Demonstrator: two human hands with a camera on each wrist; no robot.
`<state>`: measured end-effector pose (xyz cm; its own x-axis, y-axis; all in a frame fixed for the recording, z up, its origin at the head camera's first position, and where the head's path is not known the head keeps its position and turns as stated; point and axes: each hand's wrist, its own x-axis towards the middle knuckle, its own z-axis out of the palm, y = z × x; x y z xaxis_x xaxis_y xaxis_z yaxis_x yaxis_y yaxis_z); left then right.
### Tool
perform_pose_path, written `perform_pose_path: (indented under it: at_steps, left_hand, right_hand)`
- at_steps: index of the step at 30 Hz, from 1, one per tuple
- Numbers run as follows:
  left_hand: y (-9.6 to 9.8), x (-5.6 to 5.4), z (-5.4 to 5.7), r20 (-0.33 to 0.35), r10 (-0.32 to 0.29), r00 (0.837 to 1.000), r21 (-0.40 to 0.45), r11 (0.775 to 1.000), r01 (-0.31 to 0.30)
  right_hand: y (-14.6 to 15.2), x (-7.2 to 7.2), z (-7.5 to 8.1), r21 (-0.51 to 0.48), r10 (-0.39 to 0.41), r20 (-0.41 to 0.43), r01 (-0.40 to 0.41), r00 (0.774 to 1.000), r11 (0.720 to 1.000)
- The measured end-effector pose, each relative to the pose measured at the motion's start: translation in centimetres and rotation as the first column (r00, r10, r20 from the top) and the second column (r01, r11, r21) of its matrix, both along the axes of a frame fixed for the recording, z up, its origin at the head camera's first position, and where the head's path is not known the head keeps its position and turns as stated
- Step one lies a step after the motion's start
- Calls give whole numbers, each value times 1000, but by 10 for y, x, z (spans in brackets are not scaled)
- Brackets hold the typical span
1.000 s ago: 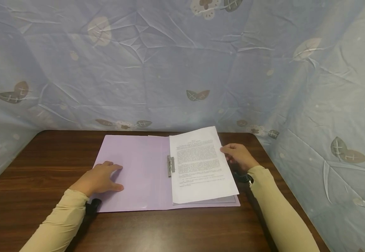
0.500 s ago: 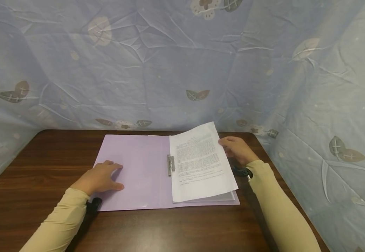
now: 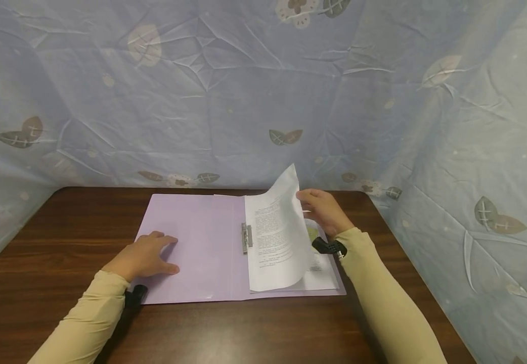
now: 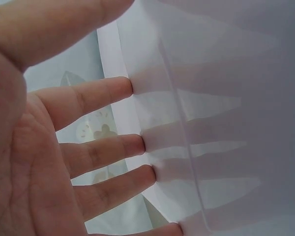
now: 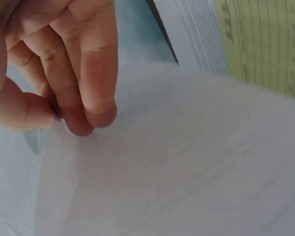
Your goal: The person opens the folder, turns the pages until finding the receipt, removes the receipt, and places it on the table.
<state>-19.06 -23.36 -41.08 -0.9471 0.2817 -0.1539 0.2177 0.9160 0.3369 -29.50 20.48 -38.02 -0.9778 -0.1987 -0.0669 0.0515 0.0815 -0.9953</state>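
A light purple folder (image 3: pixel 200 242) lies spread on the table, with a metal clip (image 3: pixel 247 238) near its spine. Printed sheets are held on its right side. My right hand (image 3: pixel 323 208) pinches the right edge of the top sheet (image 3: pixel 274 242) between thumb and fingers, and the paper curves up and to the left. Beneath it shows another printed page with a yellow-green area (image 5: pixel 265 39). My left hand (image 3: pixel 147 257) rests with spread fingers on the left cover; in the left wrist view its fingertips (image 4: pixel 137 142) touch the smooth purple surface.
The dark wooden table (image 3: pixel 190 333) extends around the folder. A pale blue cloth (image 3: pixel 245 101) with leaf prints hangs behind the table and along its right side. A black band (image 3: pixel 329 246) is on the right wrist.
My right hand has moved left and away from me, lifting the top sheet's edge from nearly flat into a curl and uncovering the page below. The left hand stays in place.
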Motion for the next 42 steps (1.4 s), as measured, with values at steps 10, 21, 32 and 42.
perform_pose_path:
  at_steps: [10,21,32,42]
  left_hand:
    - [-2,-2,-2,0,-6,1000,1,1000,6]
    - [-3,-2,-1,-12,-12,1000,-13,1000,11]
    - [-5,-5,3,-143,27,989,32,999,-22]
    - [8,-9,19,-194,137,971,345,936,-63]
  right_hand:
    - [-46,1,6,25,12,-62,-10,998,1000]
    - [-97,7,25,251,3,-83,18,997,968]
    - [-155,6,23,408,42,-187,39,981,912]
    - [-203,15,28,611,107,-235,61,966,789]
